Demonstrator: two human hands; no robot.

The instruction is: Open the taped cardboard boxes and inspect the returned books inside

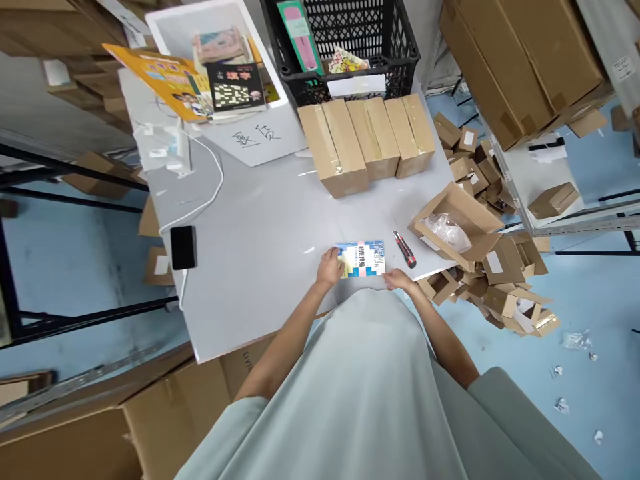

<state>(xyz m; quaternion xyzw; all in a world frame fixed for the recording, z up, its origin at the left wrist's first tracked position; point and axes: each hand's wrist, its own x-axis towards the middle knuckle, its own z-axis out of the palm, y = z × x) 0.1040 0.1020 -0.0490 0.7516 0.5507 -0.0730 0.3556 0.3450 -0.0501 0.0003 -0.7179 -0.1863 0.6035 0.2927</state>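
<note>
A small blue, white and yellow book (pixel 361 259) with a pale band across its cover is at the table's near edge. My left hand (pixel 330 267) is closed on the book's left end, with the thumb side over the cover. At the lower right corner, my right hand (pixel 397 279) pinches the same book. Just to the right of the book lies a red and black box cutter (pixel 405 249), touched by neither hand. Farther right, an opened cardboard box (pixel 463 217) holds crumpled clear plastic wrap (pixel 447 231).
Three taped cardboard boxes (pixel 367 143) stand in a row before a black plastic crate (pixel 345 83). A white bin (pixel 253 143) with several books is at the back left. A phone (pixel 183 247) and white cable (pixel 210 197) lie left. Discarded boxes (pixel 505 293) cover the floor right.
</note>
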